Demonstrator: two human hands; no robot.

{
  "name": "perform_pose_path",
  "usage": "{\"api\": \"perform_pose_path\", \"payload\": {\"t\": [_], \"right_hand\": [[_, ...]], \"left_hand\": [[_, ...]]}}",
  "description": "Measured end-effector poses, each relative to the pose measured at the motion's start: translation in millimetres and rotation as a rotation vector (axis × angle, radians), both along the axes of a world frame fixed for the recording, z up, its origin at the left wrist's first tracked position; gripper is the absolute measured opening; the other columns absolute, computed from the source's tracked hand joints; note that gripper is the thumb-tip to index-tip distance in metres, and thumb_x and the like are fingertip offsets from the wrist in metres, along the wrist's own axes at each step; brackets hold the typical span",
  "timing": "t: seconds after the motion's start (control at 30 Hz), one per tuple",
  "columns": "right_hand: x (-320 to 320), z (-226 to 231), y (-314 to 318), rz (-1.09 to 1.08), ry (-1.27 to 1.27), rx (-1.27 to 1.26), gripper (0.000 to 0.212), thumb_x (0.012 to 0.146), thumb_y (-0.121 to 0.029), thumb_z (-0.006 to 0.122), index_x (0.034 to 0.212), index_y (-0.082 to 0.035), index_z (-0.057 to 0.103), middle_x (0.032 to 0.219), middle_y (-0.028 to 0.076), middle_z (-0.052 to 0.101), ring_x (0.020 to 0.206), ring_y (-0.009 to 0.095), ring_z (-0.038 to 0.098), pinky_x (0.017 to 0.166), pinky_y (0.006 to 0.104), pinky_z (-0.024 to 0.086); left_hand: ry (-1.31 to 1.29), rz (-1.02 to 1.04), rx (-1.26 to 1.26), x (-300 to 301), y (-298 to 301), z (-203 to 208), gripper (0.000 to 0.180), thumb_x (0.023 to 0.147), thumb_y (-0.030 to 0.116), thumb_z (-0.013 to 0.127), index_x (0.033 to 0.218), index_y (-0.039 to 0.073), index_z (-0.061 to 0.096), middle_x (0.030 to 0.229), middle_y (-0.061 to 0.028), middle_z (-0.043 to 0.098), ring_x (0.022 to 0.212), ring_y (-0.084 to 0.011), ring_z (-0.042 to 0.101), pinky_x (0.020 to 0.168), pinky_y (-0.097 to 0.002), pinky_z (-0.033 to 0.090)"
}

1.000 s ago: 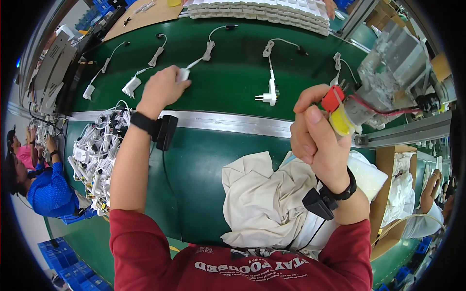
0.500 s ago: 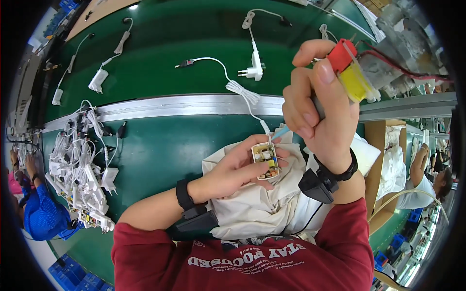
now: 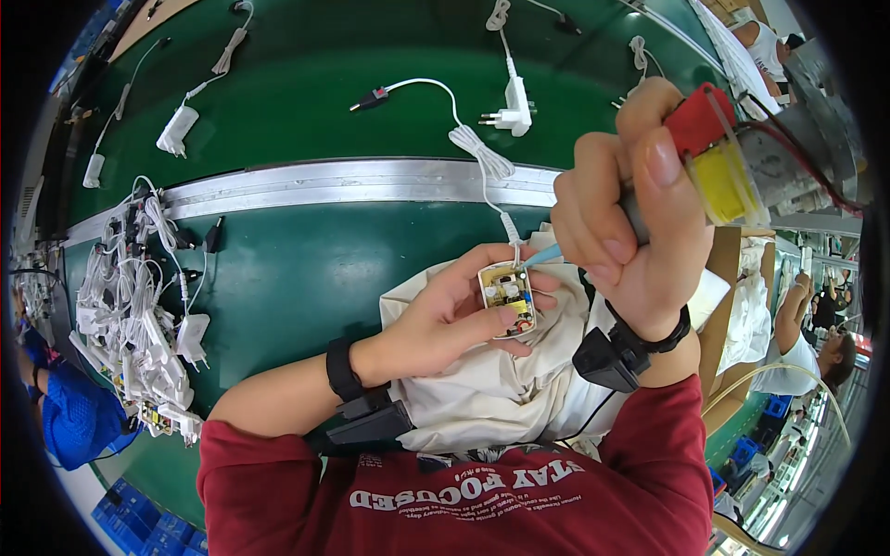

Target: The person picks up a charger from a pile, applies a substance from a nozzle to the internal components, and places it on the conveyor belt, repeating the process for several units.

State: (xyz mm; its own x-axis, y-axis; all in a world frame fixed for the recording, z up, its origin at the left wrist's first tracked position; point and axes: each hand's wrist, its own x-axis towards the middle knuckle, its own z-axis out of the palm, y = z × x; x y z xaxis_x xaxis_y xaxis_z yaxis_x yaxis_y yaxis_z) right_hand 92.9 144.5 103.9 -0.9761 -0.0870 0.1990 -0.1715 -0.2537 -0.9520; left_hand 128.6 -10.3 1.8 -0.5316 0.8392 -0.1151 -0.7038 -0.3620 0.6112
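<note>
My left hand (image 3: 447, 317) holds a white power adapter (image 3: 530, 326) with its housing open and the circuit board facing up; the thumb presses on its near side. A white cable runs from its far end across the metal rail to a dark connector (image 3: 374, 99). My right hand (image 3: 640, 208) is closed round a thin tool. The tool's pale blue tip (image 3: 544, 255) reaches the adapter's far right corner; whether it touches cannot be made out. Close above that hand is a red and yellow device (image 3: 714, 157) with wires, its link to the tool hidden.
A heap of white adapters and cables (image 3: 148, 315) lies on the left. Finished-looking adapters with cables, such as a plugged one (image 3: 515, 107), lie beyond the metal rail (image 3: 324, 185). Cream cloth (image 3: 464, 398) lies under my hands, a cardboard box (image 3: 732, 315) at right. Other people sit both sides.
My view has shifted slightly, and the right hand appears nearer and farther right. The blue tip stays by the adapter's far right corner. The left hand keeps its hold.
</note>
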Motion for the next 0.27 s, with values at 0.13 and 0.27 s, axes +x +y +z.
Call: {"api": "perform_pose_path", "payload": {"t": [0.13,0.27], "right_hand": [[-0.1,0.0,1.1,0.037,0.035,0.009,0.026,0.095,-0.034,0.045,0.088,-0.011,0.035,0.046,-0.002,0.033,0.033,0.006,0.025,0.032,0.0209,0.022],[1.6,6.7,-0.5,-0.004,-0.015,0.025,0.028,0.095,-0.036,0.046,0.093,-0.01,0.036,0.046,-0.002,0.033,0.032,0.006,0.026,0.032,0.0212,0.023]], "left_hand": [[0.009,-0.011,0.007,-0.3,-0.3,-1.7,0.054,0.093,0.004,0.047,0.141,0.01,0.023,0.132,-0.0123,0.046,0.121,-0.0221,0.048,0.087,-0.0365,0.053],[0.002,-0.03,0.003,-0.6,-0.6,-2.7,0.055,0.093,0.005,0.048,0.141,0.011,0.023,0.134,-0.0125,0.045,0.123,-0.0229,0.046,0.087,-0.0366,0.053]]}}
